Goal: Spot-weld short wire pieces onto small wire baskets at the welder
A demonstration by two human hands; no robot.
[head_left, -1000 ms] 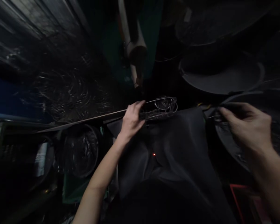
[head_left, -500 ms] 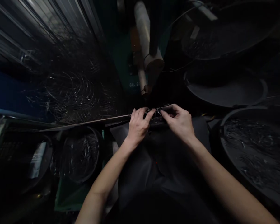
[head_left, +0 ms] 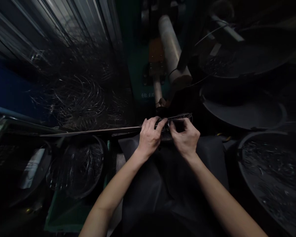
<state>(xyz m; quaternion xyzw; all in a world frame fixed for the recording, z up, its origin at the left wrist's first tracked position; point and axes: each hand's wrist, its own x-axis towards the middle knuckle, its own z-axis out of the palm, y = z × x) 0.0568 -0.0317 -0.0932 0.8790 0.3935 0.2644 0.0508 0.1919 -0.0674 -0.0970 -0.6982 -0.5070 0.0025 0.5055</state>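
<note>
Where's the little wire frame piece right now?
In the head view the wire frame piece sits at centre, pinched between the left hand and right hand, just below the pale roller and above the dark cloth.

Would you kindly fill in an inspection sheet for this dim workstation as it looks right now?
Surface: dark cloth spread in front of the person.
Job's things: small wire frame piece held at the bench edge.
Clutter: tangled wire loops at left; round tub of wire at right; basin of wire rings lower left.
Grippers: left hand and right hand both pinch the wire frame piece.
Cables: thin wire running to the machine.
Surroundings: pale cylinder of a green machine; corrugated wall.
</note>
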